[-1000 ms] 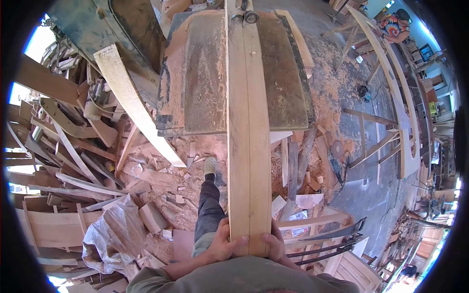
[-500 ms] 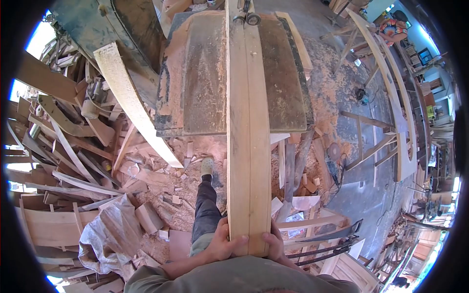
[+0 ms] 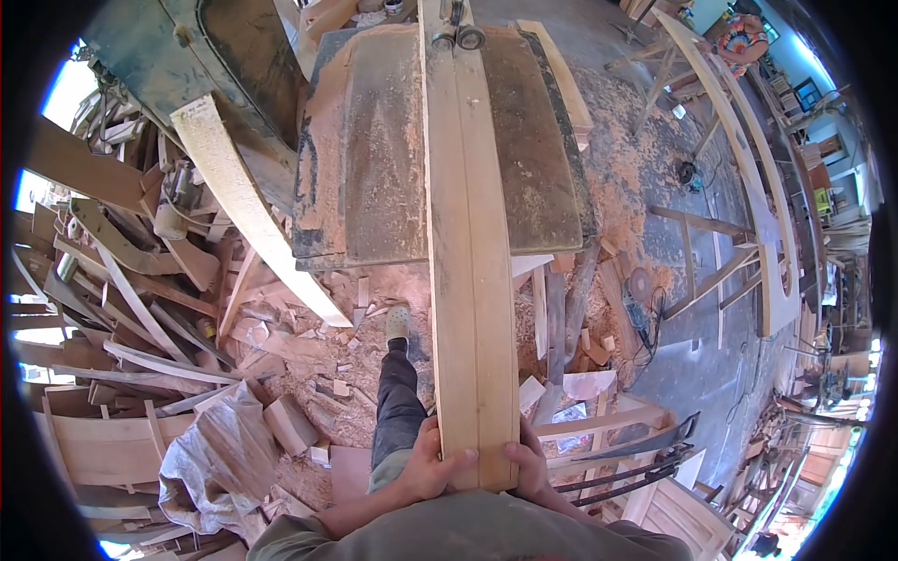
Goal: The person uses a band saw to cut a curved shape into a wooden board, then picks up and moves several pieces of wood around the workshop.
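Hands: my left hand (image 3: 433, 467) and right hand (image 3: 529, 463) are apart from each other, each clamped on one long edge of the board, thumbs laid over its upper face.
Board (image 3: 474, 327): pale and long, a dark line along its length, it crosses the middle of the machine table and overhangs the table's near edge, up to my body.
Machine table (image 3: 383, 140): dusted with sawdust, it is my landmark.
Guide wheels (image 3: 456, 39): a small pair above the board, at the table's far side.
Shoe (image 3: 398, 323): my light clog, on the scrap-strewn floor just on the near side of the table, left of the board.
Curved plank (image 3: 257, 215): tilted, just left of the table, its upper end overlapping the green housing (image 3: 178, 56); whether they touch I cannot tell.
Offcuts (image 3: 131, 280): a tangled heap, farther left of the table.
Crumpled sheet (image 3: 215, 458): whitish, toward me and left of the table.
Handsaw (image 3: 645, 444): toward me and right of the table.
Disc tool (image 3: 640, 304): on the floor past the table's near right corner.
Curved frame (image 3: 776, 252): well right of the table, on wooden trestles (image 3: 697, 224).
Person (image 3: 744, 42): in a multicoloured shirt, beyond that frame, far right of the table.
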Demonstrator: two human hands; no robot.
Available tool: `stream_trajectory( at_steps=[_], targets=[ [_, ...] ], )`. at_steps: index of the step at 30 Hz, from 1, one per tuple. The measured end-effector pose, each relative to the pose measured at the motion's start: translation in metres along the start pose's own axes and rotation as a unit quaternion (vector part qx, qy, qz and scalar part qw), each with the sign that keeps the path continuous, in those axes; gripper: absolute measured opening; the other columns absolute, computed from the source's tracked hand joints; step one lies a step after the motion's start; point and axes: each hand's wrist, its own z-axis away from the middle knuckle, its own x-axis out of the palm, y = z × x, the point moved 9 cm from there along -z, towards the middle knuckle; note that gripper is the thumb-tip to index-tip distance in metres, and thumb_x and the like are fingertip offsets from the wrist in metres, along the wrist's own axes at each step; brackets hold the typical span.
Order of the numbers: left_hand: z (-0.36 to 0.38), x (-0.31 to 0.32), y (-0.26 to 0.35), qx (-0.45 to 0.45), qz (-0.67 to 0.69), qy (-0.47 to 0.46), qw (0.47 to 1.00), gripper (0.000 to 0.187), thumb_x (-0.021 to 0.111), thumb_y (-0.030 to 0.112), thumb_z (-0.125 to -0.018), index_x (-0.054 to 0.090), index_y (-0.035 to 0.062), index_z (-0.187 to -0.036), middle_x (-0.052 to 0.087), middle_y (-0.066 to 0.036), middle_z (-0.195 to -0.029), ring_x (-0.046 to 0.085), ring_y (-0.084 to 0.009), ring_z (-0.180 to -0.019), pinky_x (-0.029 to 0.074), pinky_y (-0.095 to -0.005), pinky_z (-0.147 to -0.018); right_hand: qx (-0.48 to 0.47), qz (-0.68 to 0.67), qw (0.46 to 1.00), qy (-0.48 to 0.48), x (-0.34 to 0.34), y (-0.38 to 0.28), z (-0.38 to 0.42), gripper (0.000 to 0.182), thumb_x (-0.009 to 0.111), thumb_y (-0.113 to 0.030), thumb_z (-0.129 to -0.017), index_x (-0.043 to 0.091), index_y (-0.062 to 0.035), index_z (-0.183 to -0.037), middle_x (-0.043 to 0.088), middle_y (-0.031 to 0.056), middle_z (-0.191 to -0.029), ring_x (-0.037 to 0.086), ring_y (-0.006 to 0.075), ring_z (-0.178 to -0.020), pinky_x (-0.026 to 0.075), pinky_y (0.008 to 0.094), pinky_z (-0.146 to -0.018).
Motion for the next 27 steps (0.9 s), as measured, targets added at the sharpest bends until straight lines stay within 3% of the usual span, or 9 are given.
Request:
stream_trajectory(
  at_steps=[27],
  targets=[
    [-0.007,-0.001,0.011,-0.006,0.011,0.01,1.0,0.048,0.067,0.032,-0.082,0.064,0.0024,-0.119,0.044,-0.019,-0.134,0.032,-0.0311,-0.13,0.026,-0.0437,-0.111,0.002,-0.03,1.0,0.005,-0.001,-0.002,-0.008,0.08,0.058,-0.013,-0.077,0.026,0.0024,-0.148,0.039,0.0179,-0.146,0.037,0.0283,-0.136,0.028,0.0384,-0.113]
  ],
)
